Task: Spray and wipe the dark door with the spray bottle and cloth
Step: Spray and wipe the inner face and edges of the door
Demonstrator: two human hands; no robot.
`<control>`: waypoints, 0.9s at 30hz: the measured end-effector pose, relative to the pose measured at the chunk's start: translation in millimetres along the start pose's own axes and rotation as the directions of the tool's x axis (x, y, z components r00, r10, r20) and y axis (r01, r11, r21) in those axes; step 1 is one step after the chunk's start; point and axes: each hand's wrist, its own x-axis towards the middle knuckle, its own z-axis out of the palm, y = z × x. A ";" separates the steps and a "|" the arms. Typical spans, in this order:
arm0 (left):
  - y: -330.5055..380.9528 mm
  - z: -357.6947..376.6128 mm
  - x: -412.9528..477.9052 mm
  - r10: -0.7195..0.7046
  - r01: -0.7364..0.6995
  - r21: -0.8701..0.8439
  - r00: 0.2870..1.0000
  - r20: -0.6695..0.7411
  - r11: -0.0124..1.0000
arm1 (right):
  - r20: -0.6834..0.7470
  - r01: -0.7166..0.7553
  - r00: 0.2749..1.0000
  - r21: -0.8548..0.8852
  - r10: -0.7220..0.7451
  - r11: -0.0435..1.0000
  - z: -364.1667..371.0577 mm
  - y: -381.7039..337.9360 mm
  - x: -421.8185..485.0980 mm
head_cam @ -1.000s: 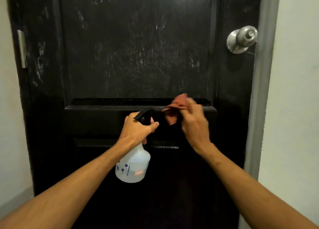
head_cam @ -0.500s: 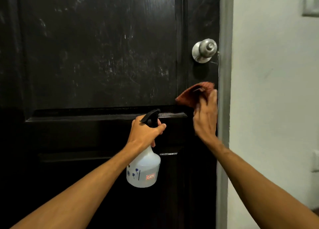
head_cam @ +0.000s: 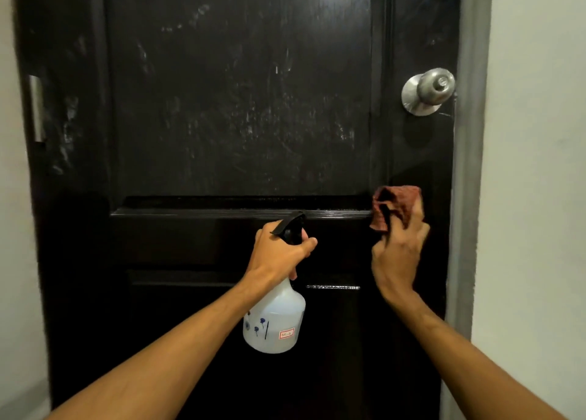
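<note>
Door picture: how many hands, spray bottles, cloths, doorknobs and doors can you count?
hands: 2 (left hand, right hand)
spray bottle: 1
cloth: 1
doorknob: 1
door: 1
Total: 6

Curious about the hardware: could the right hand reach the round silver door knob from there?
Probably yes. The right hand, holding the reddish-brown cloth, is just below the round silver door knob, with only bare black door between them.
</note>
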 end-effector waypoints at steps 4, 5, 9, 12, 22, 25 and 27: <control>-12.5 -34.5 -0.4 -0.034 0.034 -0.010 0.997 -0.072 0.999 | 0.281 0.467 0.849 -0.003 -0.448 0.884 20.2 -44.7 -6.3; -16.6 -45.9 -0.5 -0.043 0.043 -0.006 0.995 -0.087 0.999 | 0.304 0.545 0.796 0.012 -0.523 0.838 25.0 -52.0 -4.5; -42.1 -102.7 -0.1 -0.075 0.076 0.000 0.984 -0.159 0.997 | 0.110 0.280 0.952 0.064 -0.286 0.958 43.4 -93.3 7.9; -63.7 -147.5 0.9 -0.081 0.086 0.010 0.972 -0.221 0.996 | 0.156 0.417 0.897 0.019 -0.414 0.909 65.1 -136.2 -3.4; -110.0 -265.5 13.0 -0.120 0.117 -0.029 0.914 -0.387 0.993 | 0.366 0.772 0.558 0.099 -0.745 0.627 147.7 -262.8 -43.1; -102.3 -290.8 25.3 -0.172 0.163 -0.057 0.906 -0.387 0.985 | 0.389 0.728 0.576 0.156 -0.719 0.667 151.6 -298.2 -25.9; -82.0 -313.0 45.3 -0.203 0.188 -0.077 0.901 -0.384 0.979 | 0.362 0.661 0.650 0.164 -0.668 0.732 147.9 -325.4 13.1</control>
